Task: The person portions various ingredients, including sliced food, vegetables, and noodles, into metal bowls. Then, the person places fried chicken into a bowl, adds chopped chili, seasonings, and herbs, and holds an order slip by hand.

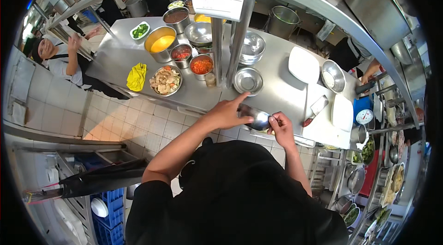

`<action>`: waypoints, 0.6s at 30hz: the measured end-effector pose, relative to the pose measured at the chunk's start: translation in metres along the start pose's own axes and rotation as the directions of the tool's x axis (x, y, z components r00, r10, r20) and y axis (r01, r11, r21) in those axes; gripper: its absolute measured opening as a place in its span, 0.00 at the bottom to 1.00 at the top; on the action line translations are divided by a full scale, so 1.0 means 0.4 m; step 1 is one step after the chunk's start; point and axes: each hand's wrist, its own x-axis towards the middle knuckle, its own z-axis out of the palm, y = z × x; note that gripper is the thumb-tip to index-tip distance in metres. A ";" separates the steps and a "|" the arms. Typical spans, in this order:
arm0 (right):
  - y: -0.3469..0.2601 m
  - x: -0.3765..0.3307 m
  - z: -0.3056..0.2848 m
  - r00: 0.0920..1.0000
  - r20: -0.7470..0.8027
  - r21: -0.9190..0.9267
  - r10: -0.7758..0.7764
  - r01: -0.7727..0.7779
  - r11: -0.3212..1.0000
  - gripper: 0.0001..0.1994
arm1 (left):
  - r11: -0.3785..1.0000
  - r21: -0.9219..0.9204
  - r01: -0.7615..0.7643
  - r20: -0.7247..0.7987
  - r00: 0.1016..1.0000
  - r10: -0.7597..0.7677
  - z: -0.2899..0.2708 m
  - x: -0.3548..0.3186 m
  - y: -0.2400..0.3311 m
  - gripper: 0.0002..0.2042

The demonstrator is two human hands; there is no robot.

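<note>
A shiny metal bowl [261,119] is tilted between the hands, at the near edge of the worktop [282,96]. The right hand [282,130] pinches its rim; the left hand [226,114] is spread, thumb over the bowl, whether touching I cannot tell. Just beyond the left forefinger stands a round dish [249,81]. A cleaver [318,105] lies to the right of the right hand, a yellow cloth [136,77] well left of the left.

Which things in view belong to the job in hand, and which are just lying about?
Apparently in use:
shiny metal vessel, held by the right hand; left hand spread beside it
perhaps the small metal bowl just beyond

Apparently lying about:
cleaver
crumpled yellow item
pot of yellow liquid
</note>
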 end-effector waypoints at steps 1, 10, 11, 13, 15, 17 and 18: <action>-0.066 -0.002 0.010 1.000 -0.005 -0.011 -0.003 0.003 1.000 0.09 | 0.999 0.019 -0.033 0.024 0.999 0.032 -0.005 -0.002 0.003 0.32; -0.886 -0.016 -0.018 0.756 0.136 -0.877 -0.640 0.392 0.277 0.28 | 0.904 -0.173 -0.391 -0.171 0.916 0.363 -0.148 -0.117 -0.017 0.20; -1.002 0.014 0.001 0.656 0.101 -0.891 -0.748 0.395 0.226 0.24 | 0.898 -0.177 -0.402 -0.175 0.911 0.373 -0.170 -0.134 -0.011 0.20; -1.206 0.142 -0.011 0.569 0.201 -0.852 -0.797 0.504 0.145 0.21 | 0.850 -0.108 -0.515 -0.180 0.851 0.493 -0.207 -0.174 -0.005 0.19; -1.366 0.233 0.143 0.891 0.120 -0.961 -0.438 0.216 0.176 0.34 | 0.809 -0.104 -0.578 -0.226 0.806 0.547 -0.232 -0.210 -0.006 0.19; -1.399 0.330 0.197 0.927 -0.025 -0.985 -0.375 0.041 0.167 0.31 | 0.741 -0.099 -0.664 -0.249 0.737 0.628 -0.245 -0.228 -0.011 0.20; -1.326 0.310 0.372 0.823 -0.257 -0.966 -0.507 -0.201 0.164 0.22 | 0.760 -0.116 -0.640 -0.261 0.758 0.598 -0.250 -0.245 -0.028 0.20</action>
